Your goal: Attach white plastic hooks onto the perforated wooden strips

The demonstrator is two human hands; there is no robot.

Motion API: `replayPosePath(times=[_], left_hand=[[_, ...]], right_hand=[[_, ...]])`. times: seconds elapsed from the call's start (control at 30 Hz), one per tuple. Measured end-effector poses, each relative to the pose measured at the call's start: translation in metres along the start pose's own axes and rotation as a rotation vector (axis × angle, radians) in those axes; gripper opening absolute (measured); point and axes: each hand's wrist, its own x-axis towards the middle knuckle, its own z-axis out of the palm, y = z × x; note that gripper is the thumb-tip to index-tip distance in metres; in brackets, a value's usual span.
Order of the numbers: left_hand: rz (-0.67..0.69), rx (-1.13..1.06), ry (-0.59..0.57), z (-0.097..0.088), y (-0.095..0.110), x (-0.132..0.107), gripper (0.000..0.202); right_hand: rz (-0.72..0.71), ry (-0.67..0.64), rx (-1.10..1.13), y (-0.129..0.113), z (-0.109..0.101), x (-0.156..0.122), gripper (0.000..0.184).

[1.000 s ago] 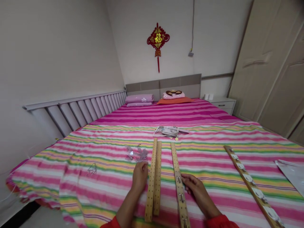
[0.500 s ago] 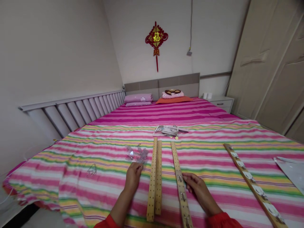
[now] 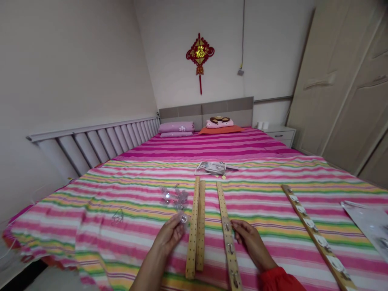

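My left hand (image 3: 170, 234) pinches a small clear plastic packet (image 3: 183, 218) with something shiny and round in it. More clear packets (image 3: 176, 196) lie just beyond it on the striped sheet. My right hand (image 3: 247, 238) is closed, its fingertips at the right edge of a perforated wooden strip (image 3: 222, 206); whatever lies between them is hidden. Several metal hooks (image 3: 229, 247) sit along the near part of that strip. Between my hands, two more perforated wooden strips (image 3: 192, 242) lie side by side.
At the right lies a wooden strip (image 3: 303, 224) bearing white round pieces, with a clear plastic bag (image 3: 363, 220) beyond it. Farther up the bed is a greyish packaged bundle (image 3: 214, 167). A thin wire-like tangle (image 3: 117, 216) rests at the left.
My left hand has come back slightly from the pile and turned, with a clear packet now showing in its fingers. My right hand stays by the hooked strip. The view has shifted slightly.
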Motion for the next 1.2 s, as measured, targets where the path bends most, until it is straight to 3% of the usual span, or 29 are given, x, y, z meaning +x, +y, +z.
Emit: replayPosePath(times=[0.17,0.27,0.4,0.5,0.63,0.77,0.87,1.0,1.2], left_hand=[[-0.202,-0.217,0.04,0.032,-0.015,-0.026,0.018],[-0.182,-0.221,0.047,0.044,-0.026,-0.037,0.015],[-0.07,-0.128,-0.038,0.052,-0.039,-0.046,0.01],[0.133,0.101,-0.047,0.058,-0.042,-0.055,0.02],[0.513,0.495,-0.039,0.065,-0.039,-0.069,0.024],[0.891,0.807,-0.178,0.062,-0.038,-0.079,0.012],[1.034,0.898,-0.266,0.06,-0.039,-0.085,0.016],[1.01,0.866,-0.233,0.062,-0.04,-0.09,0.015],[0.756,0.726,-0.137,0.066,-0.044,-0.093,0.011]], right_hand=[[-0.032,0.027,0.029,0.002,-0.002,0.0,0.033],[-0.063,0.06,0.046,-0.002,0.0,-0.005,0.032],[-0.147,0.098,0.005,-0.016,0.013,-0.022,0.029],[-0.186,0.037,-0.019,-0.029,0.027,-0.041,0.029],[-0.101,-0.072,0.029,-0.042,0.044,-0.066,0.032],[-0.014,-0.11,0.089,-0.048,0.052,-0.081,0.04],[-0.009,-0.145,0.107,-0.051,0.052,-0.087,0.037],[0.012,-0.182,0.098,-0.055,0.052,-0.093,0.034],[-0.02,-0.153,0.079,-0.056,0.051,-0.095,0.037]])
